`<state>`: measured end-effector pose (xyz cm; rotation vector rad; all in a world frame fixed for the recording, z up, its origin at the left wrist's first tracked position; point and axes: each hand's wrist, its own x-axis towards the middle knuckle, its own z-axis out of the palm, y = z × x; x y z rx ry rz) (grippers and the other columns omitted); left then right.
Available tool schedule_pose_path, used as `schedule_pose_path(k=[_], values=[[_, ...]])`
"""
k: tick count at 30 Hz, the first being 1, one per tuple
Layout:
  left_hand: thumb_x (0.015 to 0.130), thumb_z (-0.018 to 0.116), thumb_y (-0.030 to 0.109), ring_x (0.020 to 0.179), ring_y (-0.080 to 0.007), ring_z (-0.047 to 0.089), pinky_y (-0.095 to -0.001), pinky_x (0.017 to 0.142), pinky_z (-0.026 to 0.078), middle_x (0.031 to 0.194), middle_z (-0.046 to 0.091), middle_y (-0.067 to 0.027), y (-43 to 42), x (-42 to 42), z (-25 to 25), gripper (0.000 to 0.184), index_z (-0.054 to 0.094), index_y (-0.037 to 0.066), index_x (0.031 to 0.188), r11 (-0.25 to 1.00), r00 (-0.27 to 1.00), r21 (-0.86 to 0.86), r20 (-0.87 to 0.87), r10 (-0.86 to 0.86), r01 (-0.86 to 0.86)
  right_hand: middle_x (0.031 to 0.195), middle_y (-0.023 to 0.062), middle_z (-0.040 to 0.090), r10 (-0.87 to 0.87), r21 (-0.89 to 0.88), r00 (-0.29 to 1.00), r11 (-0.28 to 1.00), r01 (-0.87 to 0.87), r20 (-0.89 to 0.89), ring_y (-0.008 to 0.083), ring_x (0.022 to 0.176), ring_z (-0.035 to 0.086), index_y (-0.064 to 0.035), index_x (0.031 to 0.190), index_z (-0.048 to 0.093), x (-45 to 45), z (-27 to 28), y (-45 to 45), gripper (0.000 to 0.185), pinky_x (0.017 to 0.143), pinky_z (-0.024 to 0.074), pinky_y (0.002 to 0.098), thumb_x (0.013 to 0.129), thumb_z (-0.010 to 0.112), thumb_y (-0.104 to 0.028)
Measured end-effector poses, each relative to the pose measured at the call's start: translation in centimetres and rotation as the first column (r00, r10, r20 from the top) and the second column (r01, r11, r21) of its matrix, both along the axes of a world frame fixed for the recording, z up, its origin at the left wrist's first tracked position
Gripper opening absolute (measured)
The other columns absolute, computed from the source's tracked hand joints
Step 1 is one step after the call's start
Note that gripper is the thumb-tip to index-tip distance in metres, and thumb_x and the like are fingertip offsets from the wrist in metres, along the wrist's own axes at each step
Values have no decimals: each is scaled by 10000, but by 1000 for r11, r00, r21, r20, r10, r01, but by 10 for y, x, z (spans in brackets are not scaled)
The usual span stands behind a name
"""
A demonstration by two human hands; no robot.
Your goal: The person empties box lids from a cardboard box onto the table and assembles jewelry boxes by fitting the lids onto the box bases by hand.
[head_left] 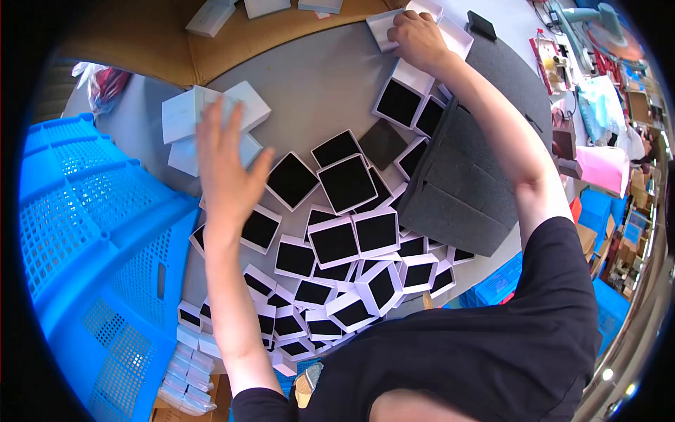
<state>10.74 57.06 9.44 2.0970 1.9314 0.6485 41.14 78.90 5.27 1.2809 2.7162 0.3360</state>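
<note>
My left hand (pixel 230 165) is over the white boxes (pixel 184 112) at the left of the grey table, fingers spread and slightly blurred, holding nothing. At the top right, my right hand (pixel 418 41) has its fingers bent over a white box part (pixel 383 29); whether it grips that part is hard to tell. Many white trays with black inserts (pixel 346 184) lie in a loose pile between my arms. A dark square piece (pixel 382 143) rests among them.
Blue plastic crates (pixel 105 211) stand at the left. An open cardboard box (pixel 148 42) is at the top left. Dark grey foam sheets (pixel 464 183) lie under my right arm. Wrapped white boxes (pixel 186 376) are stacked at the bottom left. A fan (pixel 615 35) stands far right.
</note>
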Motion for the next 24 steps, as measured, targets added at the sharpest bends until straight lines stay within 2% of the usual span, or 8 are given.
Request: schedule_pose_path(k=[5,7,10,13,16,19,20,24], values=[[605,849,184,1275,-370,446,-457,1060,371,1382,473,-175,-26,53,17,814,506,52,1331,907,927,-255,262,-268,334,976,69,620,159,26,984,987,-157,-79,213,1113,559,-97,996,656,-9,-9,-2,218,1000,391,395,786,684,-151],[564,870,197,1216,-385,469,-450,1045,369,1350,472,-182,-36,69,4,865,495,15,1321,909,922,-241,275,-273,341,998,122,644,141,-66,920,982,-177,-365,263,1049,599,-64,1030,640,-24,-3,-10,236,975,413,410,807,603,-132],[581,836,141,1223,-384,459,-448,1033,387,1322,477,-195,-38,75,-8,836,484,12,1329,893,922,-292,290,-257,341,1069,95,642,-170,-415,726,894,-171,-667,222,1083,591,-72,1131,618,-38,16,-24,276,988,422,390,872,592,-167],[598,793,98,1223,-391,459,-439,1033,397,1298,481,-209,-32,70,-8,820,461,-2,1341,932,919,-241,355,-174,270,1181,51,627,-590,-799,542,490,-349,-598,152,1088,582,-99,1298,568,-42,36,-32,372,948,463,336,968,541,-269],[607,768,75,1218,-417,459,-454,1055,384,1287,478,-240,-3,58,-12,894,368,-6,1402,975,923,-185,383,-41,120,1196,36,632,-845,-853,419,79,-516,-332,132,1065,585,-134,1305,590,-47,31,-35,390,931,471,334,954,571,-304],[629,748,69,1254,-356,476,-397,1064,382,1349,471,-213,20,57,-35,951,291,35,1463,976,901,-212,430,55,42,1225,34,627,-697,-918,602,243,-313,-390,180,1128,591,-74,1209,645,-68,37,-53,345,1003,448,360,961,563,-299],[634,759,65,1202,-342,512,-394,1034,409,1349,479,-209,27,55,-55,1021,214,68,1497,990,902,-121,431,-14,74,1132,53,673,-489,-831,680,419,-366,-546,212,1107,607,-86,1116,694,-74,4,-44,280,964,461,362,954,565,-274],[640,767,36,1128,-296,545,-374,973,459,1320,509,-202,46,57,-75,1023,222,106,1503,995,862,-98,503,60,-12,1039,76,668,-228,-551,672,773,-315,-704,215,1004,605,-76,1051,701,-99,-31,-44,233,878,483,335,942,579,-243]])
